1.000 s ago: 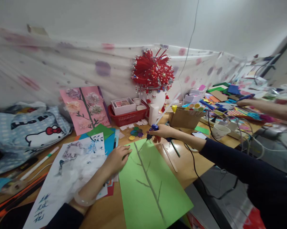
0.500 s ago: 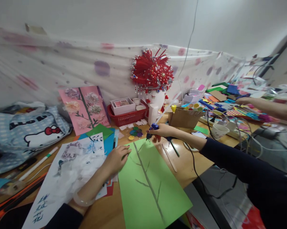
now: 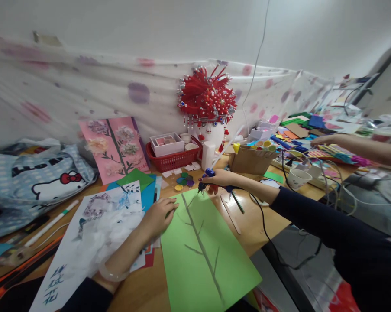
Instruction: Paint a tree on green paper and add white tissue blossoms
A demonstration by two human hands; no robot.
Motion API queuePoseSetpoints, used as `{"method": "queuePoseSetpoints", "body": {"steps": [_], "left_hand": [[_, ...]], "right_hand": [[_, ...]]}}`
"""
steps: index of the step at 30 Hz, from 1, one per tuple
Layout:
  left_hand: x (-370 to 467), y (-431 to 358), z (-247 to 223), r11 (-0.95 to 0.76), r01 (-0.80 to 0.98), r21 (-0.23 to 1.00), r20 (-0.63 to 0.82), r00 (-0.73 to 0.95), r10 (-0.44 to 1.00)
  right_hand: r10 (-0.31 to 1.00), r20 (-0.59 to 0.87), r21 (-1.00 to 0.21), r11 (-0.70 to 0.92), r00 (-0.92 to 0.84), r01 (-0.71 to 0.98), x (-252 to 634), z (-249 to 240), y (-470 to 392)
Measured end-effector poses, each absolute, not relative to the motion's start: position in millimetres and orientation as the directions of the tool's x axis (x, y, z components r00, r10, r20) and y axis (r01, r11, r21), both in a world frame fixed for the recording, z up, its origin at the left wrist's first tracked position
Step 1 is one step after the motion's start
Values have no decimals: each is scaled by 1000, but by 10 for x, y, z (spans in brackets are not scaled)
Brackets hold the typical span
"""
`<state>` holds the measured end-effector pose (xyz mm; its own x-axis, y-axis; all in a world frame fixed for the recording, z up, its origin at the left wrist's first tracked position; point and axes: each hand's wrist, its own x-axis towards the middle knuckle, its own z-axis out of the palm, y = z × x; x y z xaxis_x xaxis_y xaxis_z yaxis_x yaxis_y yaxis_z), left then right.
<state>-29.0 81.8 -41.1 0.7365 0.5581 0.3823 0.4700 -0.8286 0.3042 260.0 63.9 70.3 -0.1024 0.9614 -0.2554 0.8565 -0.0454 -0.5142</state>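
My right hand (image 3: pixel 221 177) is closed around a blue hot glue gun (image 3: pixel 209 173) with a long white glue stick rising from it and a black cord trailing behind. Its nozzle hovers over the far edge of a light green sheet (image 3: pixel 227 260), which bears a drawn dark stem with several short branches. At the sheet's upper left edge rests my left hand (image 3: pixel 161 214), fingers laid down on the paper and loosely bent, holding nothing. Under my left forearm lies a white sheet (image 3: pixel 63 255) with flower pictures, crumpled white material and blue writing.
A pink flower picture (image 3: pixel 112 151) leans at the back beside a red basket (image 3: pixel 172 161). A red beaded headdress (image 3: pixel 208 95) stands behind. Right of the green sheet lie a wooden stick (image 3: pixel 230 215) and a green pen (image 3: pixel 238 202). Another person's arm (image 3: pixel 354 145) reaches over craft supplies.
The glue gun in my right hand has shifted very slightly left and toward me. My left hand stays put. The other person's hand has moved a little left.
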Motion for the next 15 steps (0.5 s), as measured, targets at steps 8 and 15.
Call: {"method": "queuePoseSetpoints", "body": {"steps": [8, 15], "left_hand": [[-290, 820, -412, -833, 464, 300, 387, 739, 551], [-287, 816, -414, -825, 471, 312, 383, 732, 563]], "right_hand": [[962, -262, -476, -61, -75, 877, 2581, 690, 690], [969, -243, -421, -72, -36, 904, 2538, 722, 711]]}}
